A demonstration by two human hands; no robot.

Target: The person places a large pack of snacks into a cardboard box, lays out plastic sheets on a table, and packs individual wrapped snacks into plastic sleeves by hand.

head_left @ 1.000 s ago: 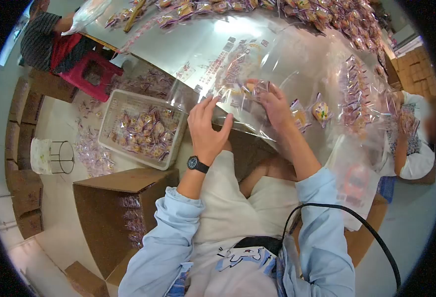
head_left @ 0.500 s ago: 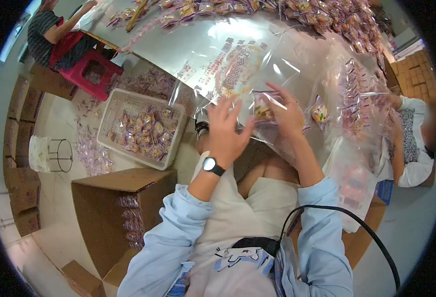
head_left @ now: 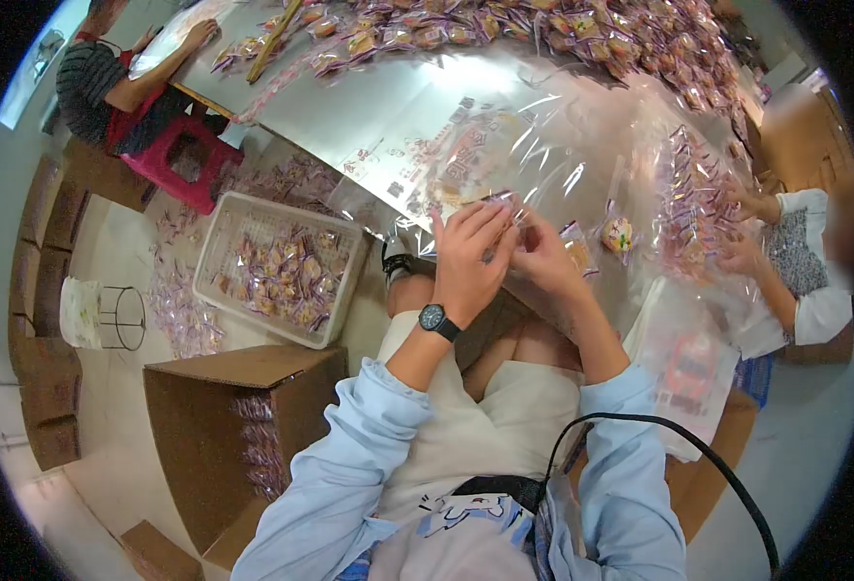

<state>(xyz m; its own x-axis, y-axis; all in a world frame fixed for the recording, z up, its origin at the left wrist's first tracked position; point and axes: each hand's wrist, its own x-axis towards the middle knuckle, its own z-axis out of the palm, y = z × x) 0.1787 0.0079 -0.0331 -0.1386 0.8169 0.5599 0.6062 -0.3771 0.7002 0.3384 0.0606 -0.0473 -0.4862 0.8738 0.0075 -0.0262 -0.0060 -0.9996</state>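
My left hand (head_left: pixel 472 254) and my right hand (head_left: pixel 546 257) meet over the near edge of the table (head_left: pixel 335 92). Between them is a small wrapped packet (head_left: pixel 502 199), mostly covered by fingers; both hands are closed around it. A large clear plastic bag with red print (head_left: pixel 470 145) lies flat just beyond them. Right of my right hand are a wrapped packet (head_left: pixel 578 250) and another with a green and yellow filling (head_left: pixel 618 234). Farther right, a clear bag holds rows of packets (head_left: pixel 688 194).
A white basket of packets (head_left: pixel 340 315) stands on the floor at left, above an open cardboard box (head_left: pixel 194 412). Packets (head_left: pixel 582 34) are heaped at the table's far side. One person (head_left: pixel 93 87) sits at upper left; another (head_left: pixel 800 252) works at right.
My left hand has moved right and up to meet my right hand, and both have closed on the packet. The person at right now has both hands at the bag of rows.
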